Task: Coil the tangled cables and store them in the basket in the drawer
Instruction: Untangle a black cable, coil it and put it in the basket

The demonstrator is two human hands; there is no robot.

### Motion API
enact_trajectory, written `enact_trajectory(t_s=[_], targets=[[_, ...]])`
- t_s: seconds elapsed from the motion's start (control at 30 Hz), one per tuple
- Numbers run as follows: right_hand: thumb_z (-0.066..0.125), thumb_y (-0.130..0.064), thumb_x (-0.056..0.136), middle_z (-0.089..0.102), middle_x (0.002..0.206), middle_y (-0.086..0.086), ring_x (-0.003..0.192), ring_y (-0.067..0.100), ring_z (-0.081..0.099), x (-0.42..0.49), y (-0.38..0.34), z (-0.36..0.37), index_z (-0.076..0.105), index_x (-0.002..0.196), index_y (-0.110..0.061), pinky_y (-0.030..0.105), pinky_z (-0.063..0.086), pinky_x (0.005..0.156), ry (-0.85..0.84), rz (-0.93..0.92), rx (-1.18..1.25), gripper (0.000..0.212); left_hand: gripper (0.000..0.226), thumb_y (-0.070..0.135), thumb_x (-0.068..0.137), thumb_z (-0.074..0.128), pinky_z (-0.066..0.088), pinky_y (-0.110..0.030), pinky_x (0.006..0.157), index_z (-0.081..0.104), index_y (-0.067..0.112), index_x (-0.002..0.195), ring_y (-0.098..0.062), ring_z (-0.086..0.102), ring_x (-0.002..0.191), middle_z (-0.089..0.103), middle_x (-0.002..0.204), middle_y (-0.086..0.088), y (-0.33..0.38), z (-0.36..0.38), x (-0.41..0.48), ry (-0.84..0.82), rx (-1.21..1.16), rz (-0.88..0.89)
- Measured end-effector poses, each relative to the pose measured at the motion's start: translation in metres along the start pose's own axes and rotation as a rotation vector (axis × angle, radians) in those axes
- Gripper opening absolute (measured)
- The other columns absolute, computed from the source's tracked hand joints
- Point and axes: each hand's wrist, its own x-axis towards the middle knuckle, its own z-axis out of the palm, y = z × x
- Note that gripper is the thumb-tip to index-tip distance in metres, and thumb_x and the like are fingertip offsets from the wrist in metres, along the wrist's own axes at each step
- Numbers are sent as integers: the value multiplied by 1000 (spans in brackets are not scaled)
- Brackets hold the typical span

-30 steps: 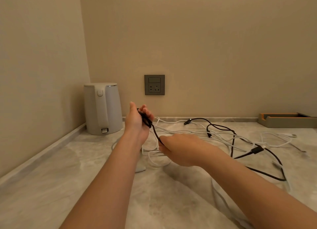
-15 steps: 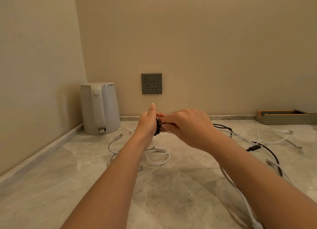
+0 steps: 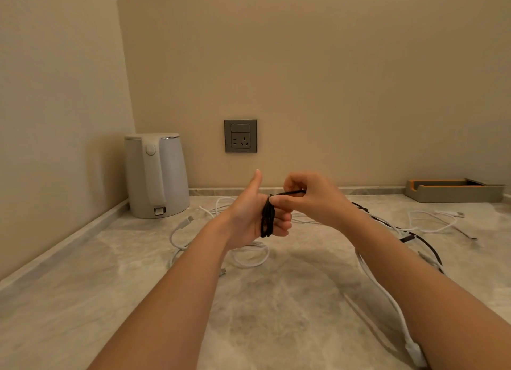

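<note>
Above the counter (image 3: pixel 276 300), midway between the two forearms, the left hand (image 3: pixel 247 217) is raised with its thumb pointing up and its fingers curled inward. The black cable (image 3: pixel 267 217) is wound in several tight loops round those fingers, and they hold the coil in place. The right hand (image 3: pixel 313 200) is just beside it, touching it at the top of the coil, and pinches a short straight run of the same cable between thumb and forefinger; its other fingers are curled in. Past that pinch the cable passes behind the right forearm and shows again lying in a wide arc on the counter to the right.

The white cables (image 3: pixel 249 257) lie loose on the counter: some loops under the left hand, one long strand along the right forearm ending in a plug at the lower right, and more spread out towards the far right.

A kettle (image 3: pixel 156 176) stands in the left corner against the wall. A socket (image 3: pixel 240 135) is set in the back wall above the hands. A low tray (image 3: pixel 453 191) sits at the far right by the wall.
</note>
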Motion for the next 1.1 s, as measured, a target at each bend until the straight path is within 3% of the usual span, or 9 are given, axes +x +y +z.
enact_trajectory(t_s=[0.23,0.33,0.43,0.57,0.67,0.77,0.87,1.0,1.1], targets=[[67,-22,86,51,69,-1,69,11,45,0,14,-7,61,89,-11,28,35,68,-259,95,401,13,60,63,93,26,35,-17,42,48,11,73,-5,36,40,39,48,7,0,4,-3,-22,189,-70],[63,-24,90,48,66,-6,64,8,37,1,18,-7,62,89,-17,25,28,58,-255,89,428,7,46,49,97,36,28,-15,38,45,13,69,-2,24,35,26,43,11,0,0,-4,-14,229,-66],[59,-35,91,43,56,-15,54,3,34,2,19,-7,64,84,-17,20,29,54,-236,113,328,20,48,45,100,34,24,-16,36,44,15,64,-3,22,33,24,41,10,0,-4,-4,27,216,-68],[52,-54,89,34,64,4,61,20,31,4,16,-3,60,68,-17,32,27,58,-212,144,157,43,50,42,101,31,22,-16,34,42,14,61,-3,21,31,24,39,9,0,-7,-3,61,171,-45],[46,-57,91,37,63,4,56,19,37,4,18,-5,55,65,-15,28,35,54,-225,238,74,50,50,39,102,29,22,-16,32,40,14,60,-2,21,28,24,36,10,3,-15,-4,84,74,-1],[48,-42,96,44,63,2,54,13,42,2,29,-13,55,69,-12,24,42,53,-298,279,41,40,48,37,102,28,21,-16,30,37,14,61,-1,22,26,24,34,11,8,-29,-8,149,-65,76],[50,-32,96,43,60,-1,55,15,40,2,39,-20,60,75,-13,27,36,54,-229,242,57,31,50,37,103,26,19,-16,31,36,14,61,-1,21,26,24,33,11,10,-40,-9,214,-99,112],[39,-36,100,45,63,-10,60,11,43,7,37,-14,63,92,-22,30,33,59,-56,153,-83,29,58,38,103,26,21,-15,30,42,14,53,-1,21,26,24,33,10,8,-43,-9,216,-169,125],[32,-41,100,58,78,-6,83,21,56,6,30,-4,66,101,-26,35,42,72,-46,210,-391,36,65,38,103,25,22,-15,28,46,14,46,-2,23,24,24,31,10,10,-42,-9,150,-284,154]])
